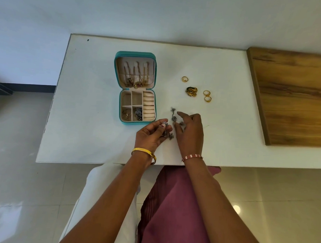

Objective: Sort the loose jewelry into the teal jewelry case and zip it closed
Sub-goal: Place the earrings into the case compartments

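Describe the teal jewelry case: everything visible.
The teal jewelry case lies unzipped and fully open on the white table, lid flat behind the base. The pale lining looks soft. Gold chains hang in the lid. The base has square compartments, two holding silver pieces, beside empty ring rolls. Neither hand touches it.

This looks like a room in a home. A plain white surface (95, 101) stands against a bare pale wall (159, 16), over glossy cream floor tiles (26, 189) with a dark skirting strip (28, 87). A wood-grain board (291, 96) lies on its right side, and personal jewellery sits in an open teal jewelry case (135, 54).
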Demonstrator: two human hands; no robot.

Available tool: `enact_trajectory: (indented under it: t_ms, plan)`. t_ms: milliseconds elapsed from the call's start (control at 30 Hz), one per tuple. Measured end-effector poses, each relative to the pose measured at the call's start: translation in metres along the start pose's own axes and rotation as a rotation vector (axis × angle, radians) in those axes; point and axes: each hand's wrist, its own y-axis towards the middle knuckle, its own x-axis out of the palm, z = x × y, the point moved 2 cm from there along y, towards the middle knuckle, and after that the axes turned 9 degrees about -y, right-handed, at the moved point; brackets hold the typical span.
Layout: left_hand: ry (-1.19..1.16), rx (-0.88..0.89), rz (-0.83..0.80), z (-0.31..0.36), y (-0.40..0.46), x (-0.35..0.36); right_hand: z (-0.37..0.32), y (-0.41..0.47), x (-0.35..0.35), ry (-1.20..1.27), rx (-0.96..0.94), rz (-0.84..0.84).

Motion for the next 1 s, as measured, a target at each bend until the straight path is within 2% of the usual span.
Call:
enact_trajectory:
  t_ms: [133,300,500,633,700,800,1000]
  plan:
    - [-0.021,-0.018,0.005,0.001,-0.002,0.0,-0.003,0.001,0.004,-0.122,-0.053,0.011]
    - [-0.031,-0.036,0.004,0.002,-0.001,-0.002,-0.003,0.0,0.006,-0.105,-0.06,0.049]
    - [-0.011,-0.013,0.034,0.002,-0.006,-0.001,-0.004,-0.006,-0.005,0.243,0.036,0.115]
    - [0.058,0.011,0.071,0.002,-0.012,-0.002,-0.01,-0.015,-0.016,0.625,0.289,-0.004]
    - [0.076,0.023,0.084,0.003,-0.017,-0.003,-0.012,-0.018,-0.02,0.727,0.359,-0.038]
    - [0.062,0.047,0.098,0.009,-0.027,-0.007,-0.018,-0.024,-0.027,0.77,0.376,-0.052]
    - [0.054,0.143,0.113,0.036,-0.045,-0.018,-0.043,-0.031,-0.034,0.776,0.285,-0.086]
